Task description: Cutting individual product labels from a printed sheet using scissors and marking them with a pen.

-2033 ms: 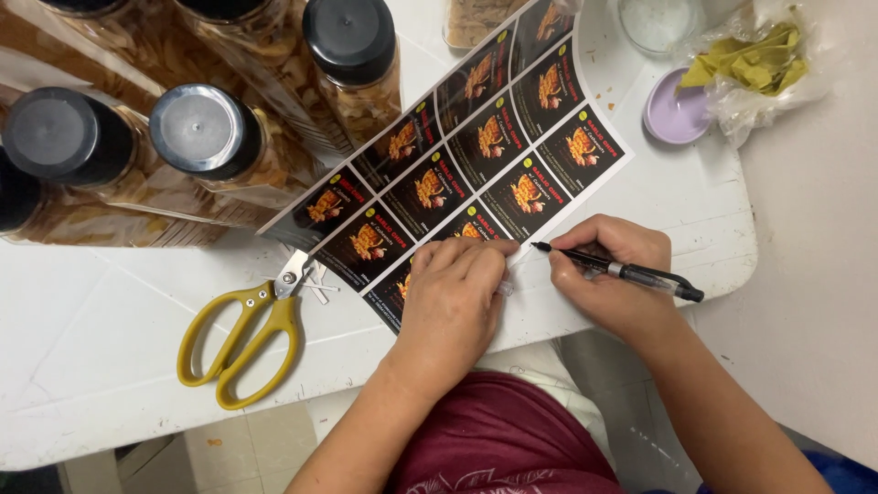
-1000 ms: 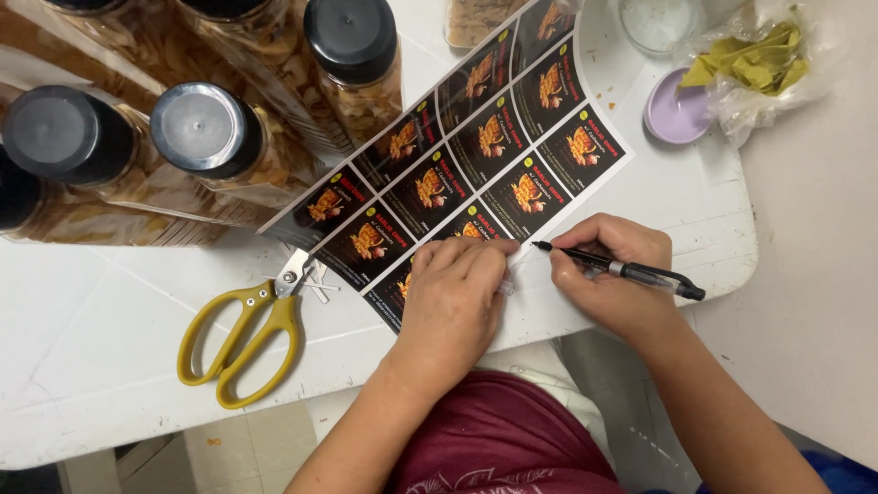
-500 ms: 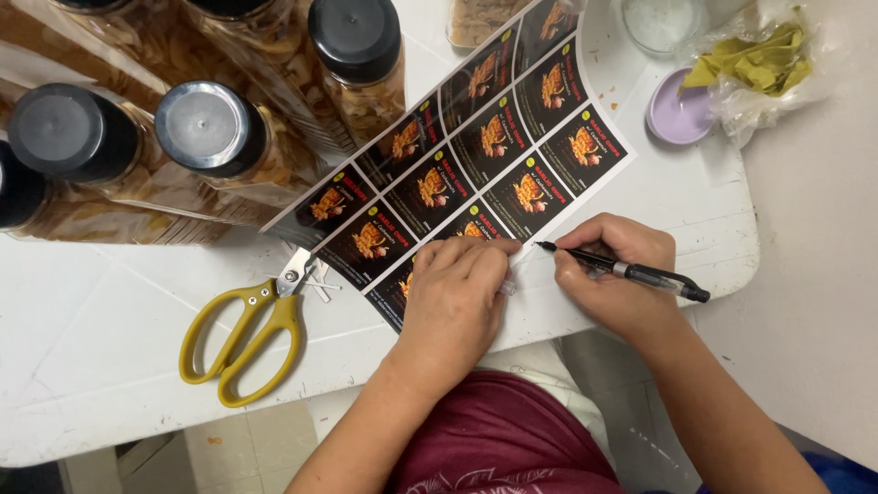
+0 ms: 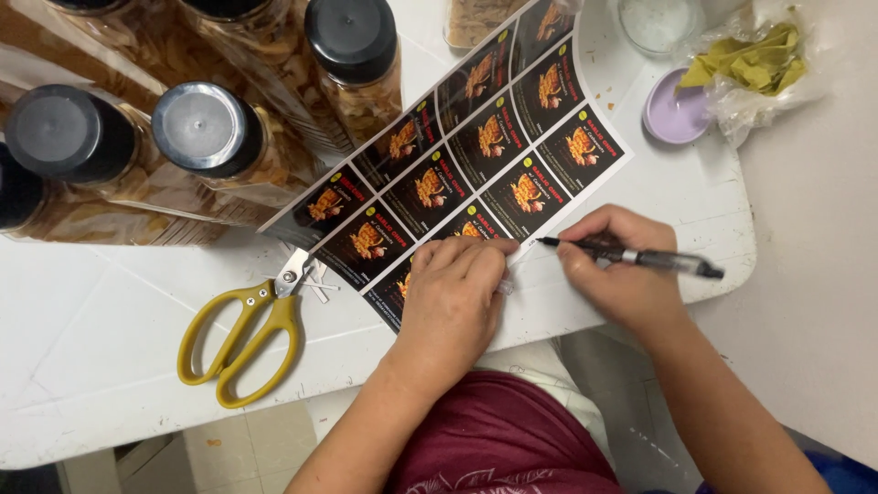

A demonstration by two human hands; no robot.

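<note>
Label sheet (image 4: 476, 155) flat on white table (image 4: 110, 338), running diagonally from top centre to near edge, black labels with orange pictures. Left hand (image 4: 453, 306) palm-down, fingers loosely spread, pressing sheet's near corner, gripping nothing. Right hand (image 4: 622, 270) closed around black pen (image 4: 631, 256), tip at sheet's near edge. Yellow-handled scissors (image 4: 242, 334) just left of sheet, blades shut. 3 dark-capped jars (image 4: 210, 128) behind. Purple lid (image 4: 677, 114) top right.

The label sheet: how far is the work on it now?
Done: filled jars stand capped. In hand: the left hand presses the label sheet flat while the right hand puts a black pen to its near edge. Left: the sheet is uncut; the yellow scissors lie unused.
</note>
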